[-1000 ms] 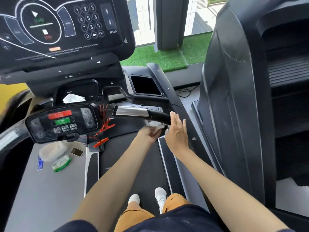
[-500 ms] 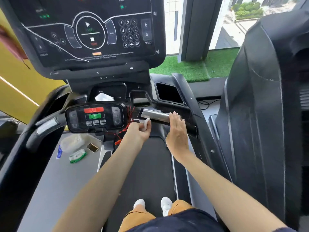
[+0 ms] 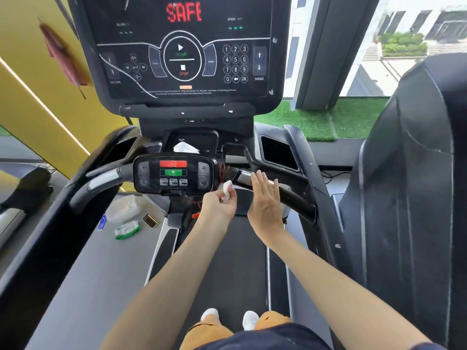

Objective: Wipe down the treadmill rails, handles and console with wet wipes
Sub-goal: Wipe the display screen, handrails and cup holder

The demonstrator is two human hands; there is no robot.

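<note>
I stand on a black treadmill. Its large console (image 3: 184,54) reads SAFE in red, and a small control panel (image 3: 173,173) with red and green buttons sits on the crossbar below it. My left hand (image 3: 219,204) pinches a folded white wet wipe (image 3: 226,190) just right of that panel, below the inner end of the right handle (image 3: 275,189). My right hand (image 3: 265,198) is held flat with straight fingers over the handle's silver grip section. The left handle (image 3: 101,180) curves away to the left.
On the grey floor to the left lie a green wet-wipe pack (image 3: 127,229), a clear bag (image 3: 125,207), a small gold-coloured box (image 3: 150,220) and a blue packet (image 3: 102,221). A crumpled white wipe (image 3: 185,147) sits in the console tray. Another black machine (image 3: 417,173) stands close on the right.
My head has tilted up, bringing the whole console into view. My left hand carried the wipe from under the right handle's outer part to its inner end near the control panel. My right hand stayed over the handle.
</note>
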